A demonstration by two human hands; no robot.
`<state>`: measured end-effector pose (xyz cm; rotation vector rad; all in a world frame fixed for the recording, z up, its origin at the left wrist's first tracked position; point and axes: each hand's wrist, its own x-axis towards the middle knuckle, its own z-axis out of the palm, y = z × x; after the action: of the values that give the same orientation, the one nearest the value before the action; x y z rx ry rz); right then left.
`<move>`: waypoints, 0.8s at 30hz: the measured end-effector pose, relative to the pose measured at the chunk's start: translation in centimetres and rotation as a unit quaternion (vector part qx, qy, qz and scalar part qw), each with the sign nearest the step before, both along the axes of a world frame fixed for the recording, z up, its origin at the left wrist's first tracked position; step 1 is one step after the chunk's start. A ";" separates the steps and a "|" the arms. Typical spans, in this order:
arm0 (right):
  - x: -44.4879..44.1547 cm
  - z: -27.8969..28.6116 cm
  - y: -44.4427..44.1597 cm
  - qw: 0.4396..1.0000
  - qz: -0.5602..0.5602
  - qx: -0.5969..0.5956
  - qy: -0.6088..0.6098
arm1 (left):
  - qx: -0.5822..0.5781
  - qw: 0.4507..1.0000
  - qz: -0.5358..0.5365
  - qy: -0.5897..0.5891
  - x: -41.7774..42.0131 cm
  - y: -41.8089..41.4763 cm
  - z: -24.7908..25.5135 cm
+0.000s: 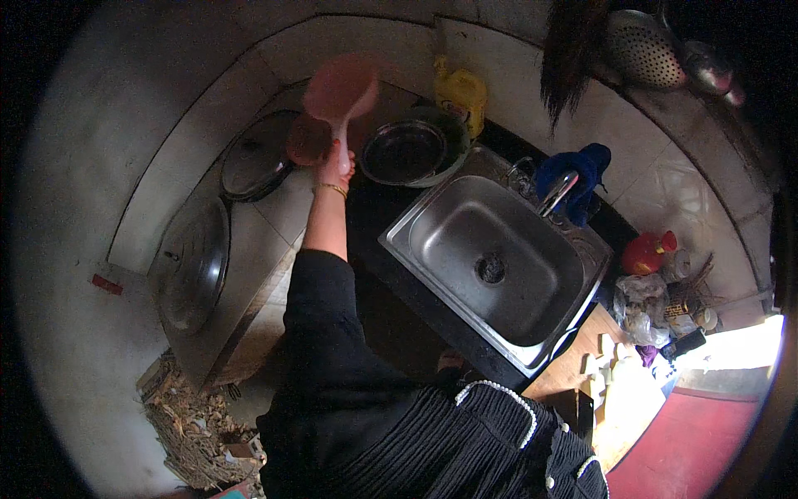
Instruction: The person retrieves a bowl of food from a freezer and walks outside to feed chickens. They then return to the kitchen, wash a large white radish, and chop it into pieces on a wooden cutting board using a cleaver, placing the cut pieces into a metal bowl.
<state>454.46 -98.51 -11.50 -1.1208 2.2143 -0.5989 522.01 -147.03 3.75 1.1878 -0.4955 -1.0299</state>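
My left hand [338,165], with a gold bracelet at the wrist, grips the handle of a pink plastic water dipper [343,90]. The dipper is blurred, its bowl pointing away from me. Beneath and left of it is a reddish round vessel [307,142], partly hidden by the hand. A dark round bowl [404,151] sits inside a larger greenish basin [458,146], right of the hand. In front of me is a stainless steel sink [430,274] with a drain strainer [490,268]. My right hand is out of view.
A blue cloth [576,165] hangs by the faucet [559,193]. A yellow jug [462,93] stands behind the basin. Large lids [193,268] lie left, above firewood [199,430]. A wooden board [558,368] holds pale cut pieces [601,368] and a dark blade [584,415]. A skimmer [645,50] hangs upper right.
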 end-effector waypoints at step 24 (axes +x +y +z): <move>0.6 -0.9 4.6 0.971 -0.193 -0.040 -0.132 | 0.183 0.972 0.053 0.135 -4.9 0.3 -9.4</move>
<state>455.02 -93.91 -12.35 -0.6008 2.1963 -0.9488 517.12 -146.78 -5.65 1.3542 -0.0264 -1.2002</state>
